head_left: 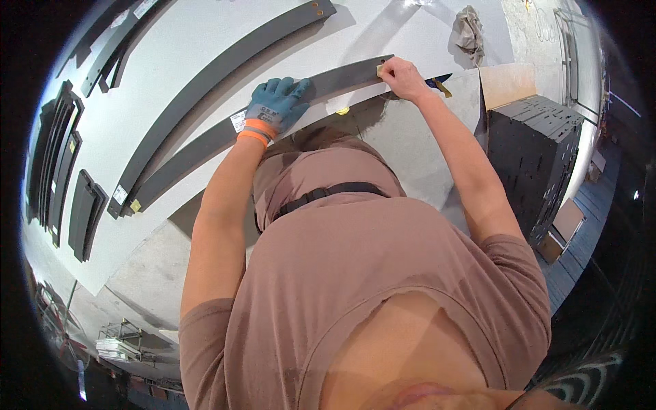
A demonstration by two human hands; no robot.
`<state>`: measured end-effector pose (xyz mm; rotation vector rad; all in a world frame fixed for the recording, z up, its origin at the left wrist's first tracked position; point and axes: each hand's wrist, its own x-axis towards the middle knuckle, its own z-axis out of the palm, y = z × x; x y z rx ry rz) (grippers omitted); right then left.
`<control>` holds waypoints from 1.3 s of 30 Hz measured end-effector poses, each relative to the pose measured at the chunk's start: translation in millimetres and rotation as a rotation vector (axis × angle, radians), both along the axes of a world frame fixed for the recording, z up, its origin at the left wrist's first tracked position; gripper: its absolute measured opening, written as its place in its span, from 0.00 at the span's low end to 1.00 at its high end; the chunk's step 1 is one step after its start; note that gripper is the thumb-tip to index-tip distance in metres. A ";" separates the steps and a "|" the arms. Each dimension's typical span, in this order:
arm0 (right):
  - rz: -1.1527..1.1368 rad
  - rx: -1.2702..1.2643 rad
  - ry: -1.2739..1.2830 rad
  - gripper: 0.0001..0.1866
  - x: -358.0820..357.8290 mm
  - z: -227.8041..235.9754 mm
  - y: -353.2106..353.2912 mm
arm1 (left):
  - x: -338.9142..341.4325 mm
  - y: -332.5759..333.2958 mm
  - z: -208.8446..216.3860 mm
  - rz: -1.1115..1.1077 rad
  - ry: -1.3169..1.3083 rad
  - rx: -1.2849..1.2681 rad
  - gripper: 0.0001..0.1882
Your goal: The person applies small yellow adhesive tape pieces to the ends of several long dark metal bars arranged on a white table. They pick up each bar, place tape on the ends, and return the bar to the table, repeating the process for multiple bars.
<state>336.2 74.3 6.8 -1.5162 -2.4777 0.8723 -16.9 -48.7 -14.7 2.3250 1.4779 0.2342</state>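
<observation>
A long dark grey bar (195, 156) lies along the near edge of the white tabletop. My left hand (277, 104), in a blue glove with an orange cuff, rests on it with the fingers spread. Beside that hand, a white label (238, 121) sticks to the bar. At the bar's right end, my bare right hand (404, 76) has its fingers pinched on a small yellowish piece (380, 70), which looks like tape. Another yellow piece (135, 205) is at the bar's left end. A longer curved dark bar (205, 85) lies just beyond.
More dark bars (58, 160) lie in groups on the white tabletop (160, 123) at the left. A crumpled grey cloth (469, 33) sits at the far right. Right of the table stands a tall stack of dark panels (536, 137). Near the right hand lies a dark pointed tool (441, 80).
</observation>
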 end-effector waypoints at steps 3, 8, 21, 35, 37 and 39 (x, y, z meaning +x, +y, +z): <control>0.005 -0.054 -0.004 0.10 1.8 3.9 0.0 | 0.1 0.4 0.3 0.000 -0.013 0.000 0.31; 0.093 0.068 -0.045 0.08 1.6 -2.2 -1.8 | 1.1 0.2 0.5 0.001 0.014 -0.033 0.31; 0.039 0.079 -0.025 0.06 3.0 -4.5 -2.7 | 1.0 -2.4 -0.7 0.005 0.020 -0.003 0.31; -0.319 0.260 0.069 0.08 -19.6 -19.8 -51.1 | 2.3 -3.7 -6.2 0.019 0.044 -0.034 0.32; -0.291 0.289 -0.006 0.08 -22.0 -19.5 -50.5 | 2.5 -1.4 -2.7 0.013 0.060 -0.070 0.32; -0.243 0.331 -0.122 0.08 -25.3 -18.7 -49.6 | 2.9 -0.6 0.4 0.004 0.080 -0.102 0.32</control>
